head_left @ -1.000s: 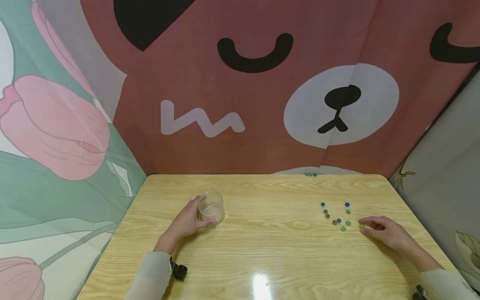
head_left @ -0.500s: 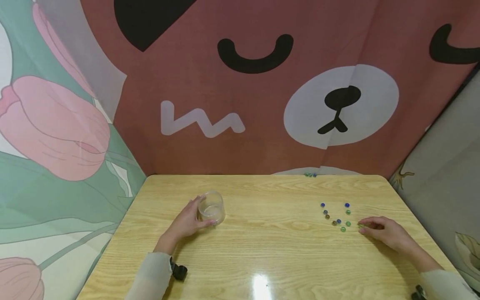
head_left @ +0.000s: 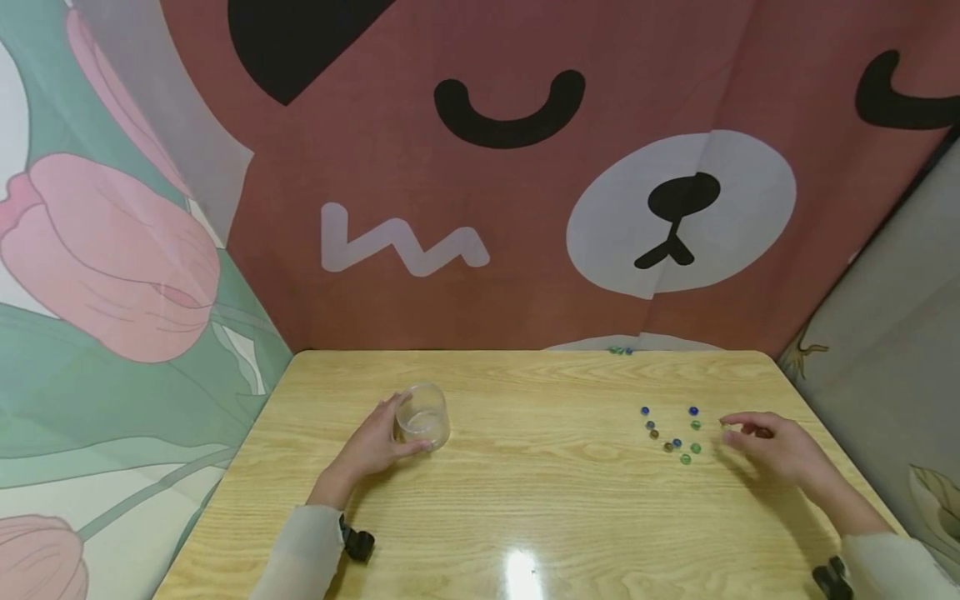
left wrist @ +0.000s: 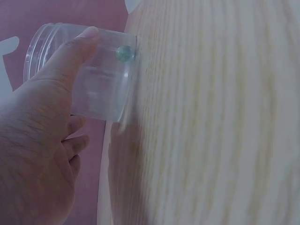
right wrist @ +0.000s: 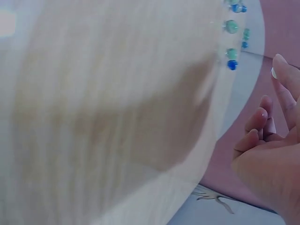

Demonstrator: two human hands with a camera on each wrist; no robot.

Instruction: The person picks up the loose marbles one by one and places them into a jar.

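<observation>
My left hand (head_left: 375, 442) holds a clear plastic jar (head_left: 433, 408) from its left side, thumb in front. The jar stands on the left part of the table, mouth up. A green marble (left wrist: 124, 54) shows low in it in the left wrist view. On the right, my right hand (head_left: 780, 446) pinches a yellowish marble (head_left: 725, 426) between thumb and index finger, raised over the tabletop. The right wrist view does not show that marble. Left of this hand lie several loose marbles, among them a blue one (head_left: 693, 411) and a green one (head_left: 696, 448).
A few more marbles (head_left: 621, 351) lie at the back edge of the wooden table (head_left: 525, 467). Behind it hangs a curtain with a bear (head_left: 525, 192). A floral cloth (head_left: 120, 258) closes the left side, a grey cloth (head_left: 885, 275) the right.
My right hand has pinched the yellowish marble, which lay on the table, and lifted it up off the surface. The left hand and jar have stayed in place.
</observation>
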